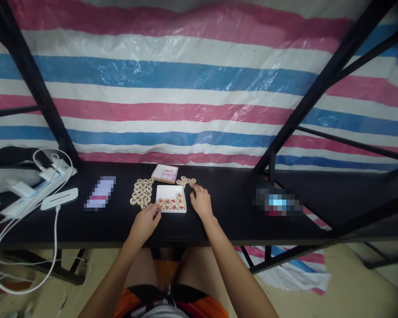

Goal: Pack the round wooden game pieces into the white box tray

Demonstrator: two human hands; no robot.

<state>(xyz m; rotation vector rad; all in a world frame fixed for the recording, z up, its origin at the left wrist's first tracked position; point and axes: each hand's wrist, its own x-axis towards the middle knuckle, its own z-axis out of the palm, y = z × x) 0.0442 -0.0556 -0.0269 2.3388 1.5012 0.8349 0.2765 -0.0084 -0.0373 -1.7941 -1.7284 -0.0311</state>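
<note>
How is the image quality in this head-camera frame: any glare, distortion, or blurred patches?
Head view: wide-angle lens bows the black frame bars; glare streaks shine on the striped tarp; two patches on the black table are pixelated. Left hand and right hand at the white box look sharp, but the piece markings are too small to read.

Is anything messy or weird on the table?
Nothing looks broken or spilled. The round game pieces lie loose left of the white box, a few more behind it, and white cables dangle over the table's left edge.
</note>
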